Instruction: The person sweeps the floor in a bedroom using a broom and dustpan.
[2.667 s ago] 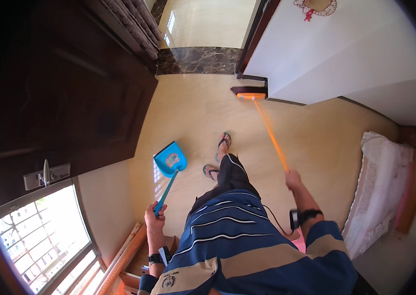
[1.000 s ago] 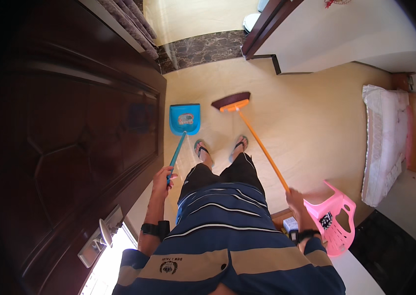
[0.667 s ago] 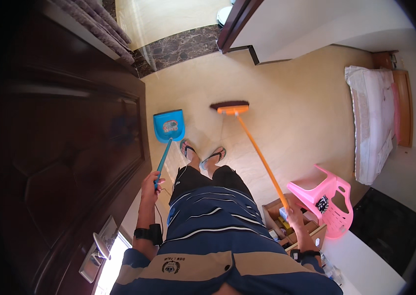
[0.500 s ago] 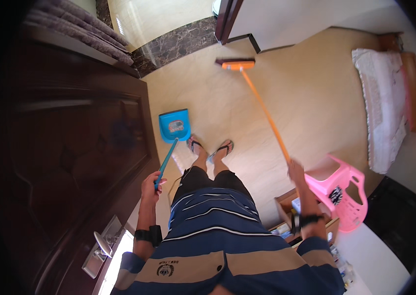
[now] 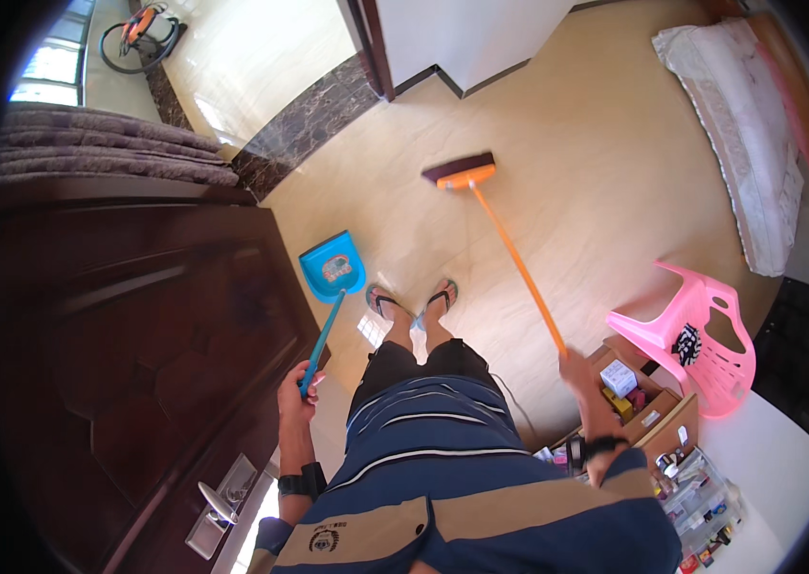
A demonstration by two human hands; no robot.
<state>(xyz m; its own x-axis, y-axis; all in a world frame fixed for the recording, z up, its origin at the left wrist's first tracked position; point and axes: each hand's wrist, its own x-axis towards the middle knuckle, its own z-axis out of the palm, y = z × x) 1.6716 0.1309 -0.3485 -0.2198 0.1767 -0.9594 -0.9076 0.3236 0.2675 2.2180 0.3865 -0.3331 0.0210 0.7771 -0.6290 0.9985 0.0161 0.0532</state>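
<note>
My left hand (image 5: 298,390) is closed round the teal handle of a blue dustpan (image 5: 332,269). The pan lies on the tiled floor just left of my feet, near the dark door. My right hand (image 5: 576,371) grips the upper part of the orange handle of a broom (image 5: 463,176). Its orange head with dark bristles rests on the floor ahead of me, farther off than the dustpan. The end of the broom handle is hidden behind my right hand and forearm.
At left stands a dark wooden door (image 5: 127,364) with a metal handle. A pink plastic chair (image 5: 710,330) and an open cardboard box (image 5: 658,407) of small items are at right. Beyond lie a bed (image 5: 725,134), a white wall corner (image 5: 466,43) and, past a dark threshold, a vacuum cleaner (image 5: 151,33).
My view has shifted, bringing the vacuum cleaner into sight. The broom head has come closer to my feet and tilted. Both hands keep their holds.
</note>
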